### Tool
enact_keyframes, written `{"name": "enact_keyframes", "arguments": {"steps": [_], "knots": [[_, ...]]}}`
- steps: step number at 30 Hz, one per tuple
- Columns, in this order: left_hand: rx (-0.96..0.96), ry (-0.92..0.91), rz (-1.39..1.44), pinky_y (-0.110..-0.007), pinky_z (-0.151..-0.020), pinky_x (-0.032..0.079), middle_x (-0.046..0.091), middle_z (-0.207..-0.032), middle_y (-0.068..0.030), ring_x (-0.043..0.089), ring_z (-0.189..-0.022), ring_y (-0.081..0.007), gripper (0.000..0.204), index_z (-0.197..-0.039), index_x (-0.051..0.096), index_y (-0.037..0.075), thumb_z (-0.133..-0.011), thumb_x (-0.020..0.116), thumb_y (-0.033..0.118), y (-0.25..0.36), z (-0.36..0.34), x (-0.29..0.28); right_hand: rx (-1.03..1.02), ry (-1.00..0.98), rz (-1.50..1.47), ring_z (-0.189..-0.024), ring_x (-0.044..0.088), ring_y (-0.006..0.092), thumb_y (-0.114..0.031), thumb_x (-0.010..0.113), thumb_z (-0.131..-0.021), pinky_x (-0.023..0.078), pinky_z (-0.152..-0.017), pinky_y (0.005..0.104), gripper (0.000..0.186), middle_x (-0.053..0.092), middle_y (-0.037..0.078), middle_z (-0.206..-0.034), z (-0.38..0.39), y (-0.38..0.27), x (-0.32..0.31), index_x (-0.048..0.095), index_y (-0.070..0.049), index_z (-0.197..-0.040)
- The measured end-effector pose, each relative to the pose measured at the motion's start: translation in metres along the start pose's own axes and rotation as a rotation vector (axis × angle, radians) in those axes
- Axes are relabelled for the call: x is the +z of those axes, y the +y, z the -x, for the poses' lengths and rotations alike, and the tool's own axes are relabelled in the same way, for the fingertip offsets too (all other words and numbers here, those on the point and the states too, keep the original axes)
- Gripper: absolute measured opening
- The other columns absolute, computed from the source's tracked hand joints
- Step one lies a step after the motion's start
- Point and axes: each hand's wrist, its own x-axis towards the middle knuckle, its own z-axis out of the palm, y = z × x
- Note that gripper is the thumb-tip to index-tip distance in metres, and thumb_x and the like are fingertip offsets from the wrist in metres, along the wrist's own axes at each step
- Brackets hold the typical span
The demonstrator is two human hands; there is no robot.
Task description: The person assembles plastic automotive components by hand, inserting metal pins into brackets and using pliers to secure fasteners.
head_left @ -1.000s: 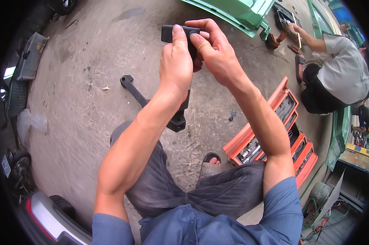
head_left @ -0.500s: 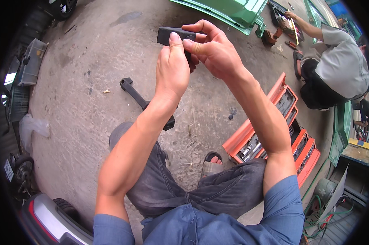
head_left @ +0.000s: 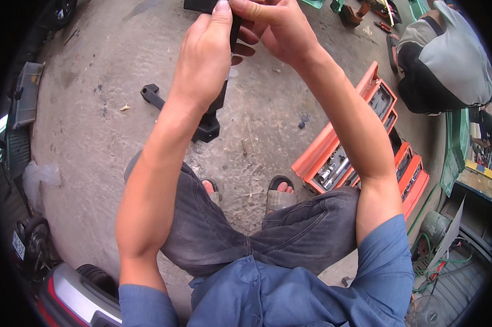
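At the top edge, both of my hands are closed on a black blocky part [head_left: 200,5]; the picture cuts off its upper end. My left hand [head_left: 205,60] wraps its near side, thumb pressed on top. My right hand [head_left: 284,31] pinches it from the right, with fingertips curled behind it. A dark length shows below my left hand, but whether it belongs to the held part I cannot tell. On the concrete floor beyond my left forearm lies a black bracket-like bar [head_left: 207,128] with blocky ends, its middle hidden by the arm.
Right of my knees stands an opened orange toolbox [head_left: 333,146] with sockets and tools. Another person [head_left: 447,60] crouches at the upper right near green panels. A plastic bag [head_left: 40,177] and a clear bin [head_left: 29,94] are at the left. A grey bumper [head_left: 80,297] sits lower left.
My view has tilted, so my hands and the black part sit higher in the picture, partly cut off. Both hands keep hold of the part. My left sandal now shows.
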Motion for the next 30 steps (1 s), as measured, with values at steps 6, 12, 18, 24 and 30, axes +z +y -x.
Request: {"name": "enact_keyframes", "arguments": {"steps": [6, 12, 18, 24, 30], "knots": [[-0.276, 0.040, 0.265, -0.033, -0.058, 0.053, 0.057, -0.074, -0.0052, 0.060, -0.063, -0.0177, 0.048, -0.109, 0.058, 0.004, -0.099, 0.059, 0.051, -0.007, -0.017, -0.025, 0.048, -0.043, -0.049, -0.095, 0.068, 0.0191, -0.037, 0.071, -0.096, 0.055, -0.089, 0.0364, 0.046, 0.067, 0.012, -0.106, 0.014, 0.059, -0.019, 0.057, -0.002, -0.122], [-0.100, 0.326, 0.239, -0.038, -0.059, 0.055, 0.057, -0.075, -0.0077, 0.061, -0.062, -0.0225, 0.044, -0.110, 0.052, 0.005, -0.100, 0.058, 0.048, -0.017, -0.031, -0.041, 0.565, -0.907, 1.275, -0.105, 0.067, 0.0388, -0.027, 0.068, -0.086, 0.053, -0.090, 0.0467, 0.041, 0.071, 0.020, -0.109, 0.133, 0.204, -0.051, 0.063, -0.011, -0.123], [-0.305, 0.340, 0.398, -0.043, -0.064, 0.055, 0.056, -0.076, -0.0092, 0.060, -0.067, -0.0261, 0.048, -0.104, 0.053, 0.005, -0.101, 0.052, 0.054, -0.022, -0.048, -0.061, 0.738, -1.110, 1.472, -0.105, 0.068, 0.0402, -0.018, 0.068, -0.084, 0.055, -0.088, 0.0483, 0.045, 0.069, 0.023, -0.107, 0.181, 0.242, -0.034, 0.061, -0.012, -0.128], [-0.231, 0.228, 0.375, -0.052, -0.084, 0.060, 0.058, -0.098, -0.0190, 0.067, -0.089, -0.0337, 0.051, -0.118, 0.047, -0.005, -0.107, 0.043, 0.045, -0.046, -0.065, -0.078, 0.591, -1.174, 1.421, -0.095, 0.071, 0.0419, -0.012, 0.058, -0.082, 0.057, -0.083, 0.0490, 0.024, 0.071, 0.025, -0.092, 0.177, 0.259, -0.037, 0.068, 0.001, -0.101], [-0.241, 0.330, 0.480, -0.057, -0.091, 0.057, 0.056, -0.103, -0.0219, 0.065, -0.097, -0.0371, 0.052, -0.117, 0.045, -0.007, -0.108, 0.039, 0.044, -0.060, -0.084, -0.103, 0.446, -0.645, 1.419, -0.089, 0.070, 0.0402, -0.011, 0.068, -0.072, 0.057, -0.078, 0.0481, 0.024, 0.072, 0.020, -0.091, 0.128, 0.200, -0.048, 0.071, -0.005, -0.094]]}}
